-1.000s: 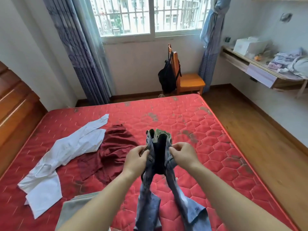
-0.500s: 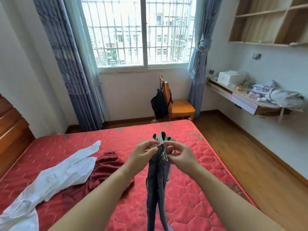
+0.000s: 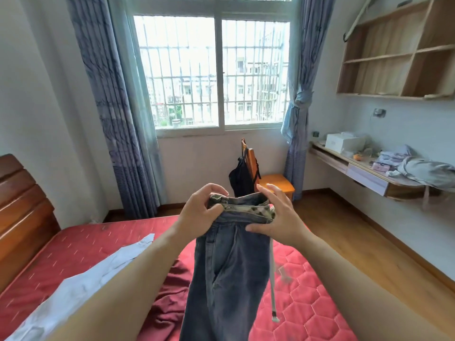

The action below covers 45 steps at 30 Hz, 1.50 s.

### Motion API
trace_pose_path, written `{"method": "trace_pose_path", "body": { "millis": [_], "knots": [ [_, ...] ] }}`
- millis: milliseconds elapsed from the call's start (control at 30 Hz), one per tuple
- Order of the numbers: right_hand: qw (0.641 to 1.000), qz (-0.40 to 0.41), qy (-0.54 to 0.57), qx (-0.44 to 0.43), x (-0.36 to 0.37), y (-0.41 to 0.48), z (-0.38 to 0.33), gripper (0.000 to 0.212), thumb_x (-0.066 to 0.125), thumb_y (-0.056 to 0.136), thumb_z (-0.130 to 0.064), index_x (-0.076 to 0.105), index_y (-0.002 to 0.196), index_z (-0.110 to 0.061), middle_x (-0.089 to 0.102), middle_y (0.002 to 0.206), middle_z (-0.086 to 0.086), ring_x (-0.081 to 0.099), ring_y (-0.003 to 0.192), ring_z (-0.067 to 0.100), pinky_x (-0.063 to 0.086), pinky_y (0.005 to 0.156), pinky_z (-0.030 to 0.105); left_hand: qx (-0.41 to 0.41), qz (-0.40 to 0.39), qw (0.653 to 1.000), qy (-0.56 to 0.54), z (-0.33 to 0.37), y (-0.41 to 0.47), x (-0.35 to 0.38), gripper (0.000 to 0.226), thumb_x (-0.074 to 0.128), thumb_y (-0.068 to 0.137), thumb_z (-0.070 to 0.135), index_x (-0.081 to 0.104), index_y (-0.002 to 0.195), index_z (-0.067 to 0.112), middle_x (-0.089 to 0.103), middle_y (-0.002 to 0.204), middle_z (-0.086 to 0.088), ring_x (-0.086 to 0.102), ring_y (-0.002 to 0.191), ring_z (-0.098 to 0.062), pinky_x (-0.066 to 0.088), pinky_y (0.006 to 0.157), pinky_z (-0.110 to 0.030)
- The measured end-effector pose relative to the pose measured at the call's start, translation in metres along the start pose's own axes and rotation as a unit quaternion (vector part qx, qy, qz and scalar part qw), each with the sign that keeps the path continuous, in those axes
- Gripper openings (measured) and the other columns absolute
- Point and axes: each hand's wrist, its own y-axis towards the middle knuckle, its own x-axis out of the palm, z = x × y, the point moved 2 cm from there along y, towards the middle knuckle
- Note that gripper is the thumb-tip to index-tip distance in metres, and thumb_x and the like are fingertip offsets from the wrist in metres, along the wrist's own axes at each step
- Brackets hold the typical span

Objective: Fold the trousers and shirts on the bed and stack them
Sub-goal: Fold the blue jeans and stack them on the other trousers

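Red quilted mattress (image 3: 307, 291) below, barred window (image 3: 219, 70) ahead. In the head view the jeans (image 3: 229, 267) are now held up high, clear of the bed. A second ago the waistband was bunched narrow; now it is stretched wide, pinched at one end by the left hand (image 3: 199, 212) and clamped thumb-in-front at the other by the right hand (image 3: 275, 215). The legs are hung straight, so a lengthwise fold looks to be set up. Landing room is contested — a white shirt (image 3: 98, 274) and a maroon garment (image 3: 170, 303) are sprawled unfolded on the left half, and a pale drawstring (image 3: 272, 279) is left dangling.
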Motion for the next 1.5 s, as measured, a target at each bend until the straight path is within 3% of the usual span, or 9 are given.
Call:
{"method": "trace_pose_path", "body": {
  "millis": [167,267,367,567,700,967,1167,1333,1500],
  "knots": [
    [0.996,-0.006,0.077,-0.038,0.001,0.003,-0.022,0.046,0.079,0.072,-0.020,0.058,0.113,-0.023,0.066,0.101,-0.005,0.062,0.076,0.009,0.047,0.066,0.009,0.002,0.101,0.995,0.014,0.001,-0.002,-0.007,0.034,0.049,0.082,-0.006,0.057,0.083,0.028,0.059,0.077,0.009,0.054,0.066,0.003,0.041,0.060,-0.006],
    [0.987,0.084,0.113,-0.076,-0.011,0.022,-0.048,0.037,0.076,0.075,-0.022,0.059,0.107,-0.027,0.065,0.100,-0.012,0.062,0.091,0.008,0.053,0.078,0.023,0.048,0.153,0.985,-0.061,0.019,0.012,-0.026,0.020,0.058,0.090,0.014,0.054,0.106,0.026,0.062,0.094,0.009,0.057,0.079,0.009,0.041,0.066,-0.003],
    [0.980,0.139,0.102,-0.095,-0.020,0.032,-0.070,0.044,0.075,0.075,-0.026,0.053,0.111,-0.039,0.060,0.105,-0.024,0.059,0.096,-0.002,0.051,0.083,0.021,0.071,0.156,0.985,0.004,0.030,0.015,-0.030,0.048,0.063,0.086,0.028,0.043,0.130,0.025,0.059,0.099,0.031,0.057,0.087,0.014,0.039,0.070,0.002],
    [0.989,-0.016,0.092,-0.111,-0.019,0.004,-0.052,0.028,0.064,0.085,-0.032,0.057,0.111,-0.042,0.052,0.110,-0.001,0.049,0.098,0.002,0.044,0.087,0.022,0.099,0.291,0.952,-0.001,0.014,-0.016,-0.019,0.008,0.062,0.087,0.015,0.058,0.093,0.018,0.062,0.083,0.021,0.057,0.081,0.009,0.036,0.071,-0.001],
    [0.989,-0.088,0.026,-0.112,-0.028,-0.009,-0.040,0.018,0.051,0.094,-0.028,0.064,0.081,-0.025,0.052,0.100,-0.002,0.050,0.091,0.006,0.038,0.078,0.020,0.090,0.265,0.960,0.013,0.008,-0.026,-0.021,0.006,0.059,0.088,0.018,0.057,0.091,0.023,0.061,0.086,0.023,0.057,0.082,0.006,0.038,0.072,-0.003],
    [0.985,-0.035,-0.023,-0.166,-0.015,-0.011,-0.036,0.032,0.071,0.080,-0.021,0.066,0.112,-0.025,0.055,0.097,-0.004,0.049,0.082,0.005,0.040,0.071,0.009,0.079,0.209,0.973,0.058,-0.007,-0.038,-0.017,0.012,0.063,0.085,0.019,0.057,0.088,0.028,0.062,0.088,0.024,0.059,0.081,0.003,0.039,0.069,-0.002],
    [0.976,-0.078,-0.087,-0.181,0.005,0.001,-0.028,0.005,0.070,0.081,-0.016,0.069,0.086,-0.014,0.055,0.093,-0.004,0.051,0.089,0.012,0.044,0.084,0.030,0.055,0.220,0.971,0.073,-0.020,-0.048,-0.018,0.005,0.063,0.085,0.021,0.060,0.087,0.024,0.063,0.084,0.017,0.059,0.081,0.003,0.038,0.069,0.000],
    [0.979,-0.084,-0.011,-0.186,-0.005,-0.001,-0.016,0.008,0.074,0.077,-0.014,0.067,0.079,-0.016,0.066,0.093,-0.016,0.054,0.079,-0.001,0.038,0.069,0.005,0.004,0.265,0.962,0.073,-0.036,-0.055,-0.040,0.004,0.061,0.088,0.026,0.059,0.085,0.027,0.064,0.081,0.014,0.059,0.079,0.004,0.038,0.067,0.000],
    [0.976,-0.120,-0.018,-0.181,-0.003,-0.007,-0.015,0.021,0.074,0.076,-0.013,0.068,0.093,-0.023,0.060,0.088,-0.023,0.051,0.079,0.000,0.036,0.066,0.006,-0.015,0.259,0.964,0.065,-0.036,-0.051,-0.023,0.007,0.060,0.088,0.023,0.058,0.084,0.028,0.064,0.081,0.013,0.060,0.077,0.003,0.039,0.064,0.001]
  ]
}}
